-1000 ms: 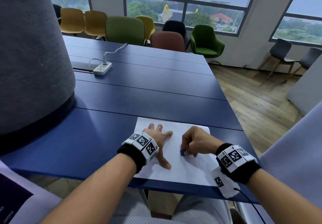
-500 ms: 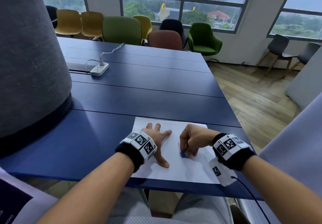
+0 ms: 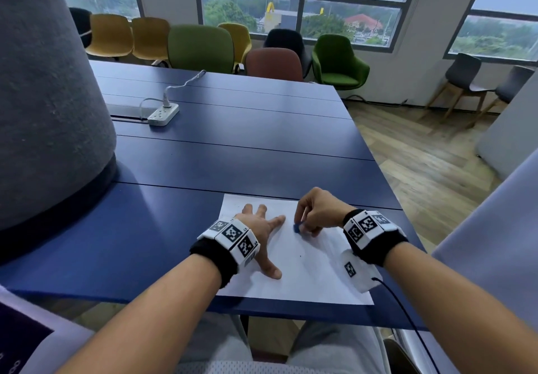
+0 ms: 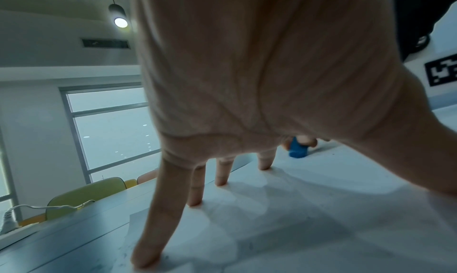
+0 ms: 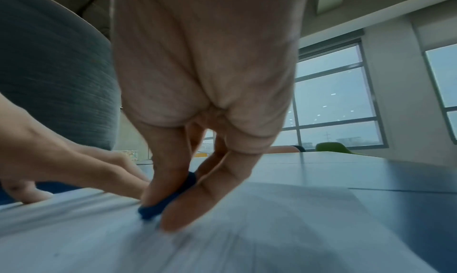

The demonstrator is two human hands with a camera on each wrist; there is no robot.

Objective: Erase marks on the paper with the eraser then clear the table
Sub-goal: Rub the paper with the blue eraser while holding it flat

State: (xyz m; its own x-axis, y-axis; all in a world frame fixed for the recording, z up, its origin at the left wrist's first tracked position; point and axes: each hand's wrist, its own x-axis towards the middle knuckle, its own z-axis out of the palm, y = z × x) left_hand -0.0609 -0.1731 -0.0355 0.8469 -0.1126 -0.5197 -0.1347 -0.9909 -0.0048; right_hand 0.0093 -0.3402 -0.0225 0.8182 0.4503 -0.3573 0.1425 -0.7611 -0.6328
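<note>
A white sheet of paper lies at the near edge of the blue table. My left hand rests flat on the sheet with straight, spread fingers pressing it down. My right hand pinches a small blue eraser and holds its tip against the paper just right of the left forefinger. The eraser sits between thumb and fingers in the right wrist view, which is motion-blurred. It also shows as a blue eraser past the left hand. A tiny dark speck lies on the sheet.
A large grey felt-covered column rises on the table's left. A white power strip with its cable lies farther back. Coloured chairs line the far edge under the windows. Wooden floor lies off the table's right side.
My right hand has slid the eraser a little farther away across the paper, toward the left forefinger. The left hand stays pressed on the sheet. The head view has tilted slightly down.
</note>
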